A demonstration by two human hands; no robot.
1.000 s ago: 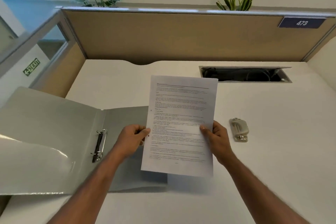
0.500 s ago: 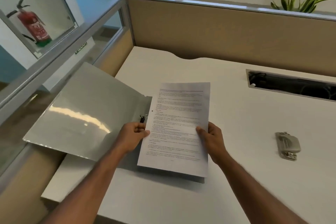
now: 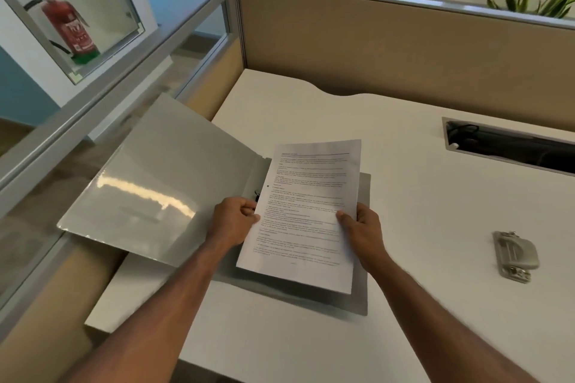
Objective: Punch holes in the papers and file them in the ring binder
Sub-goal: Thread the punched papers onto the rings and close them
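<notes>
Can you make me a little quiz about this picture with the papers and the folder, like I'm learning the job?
1. True or false: the hole punch is lying on the desk, with no hand on it.
2. Which hands are holding the papers? A) left only B) right only C) both
3. Fill in: the ring binder is lying ____ on the desk.

Key:
1. True.
2. C: the left hand grips the left edge and the right hand the right edge.
3. Open; a punched hole shows near the papers' left edge.
</notes>
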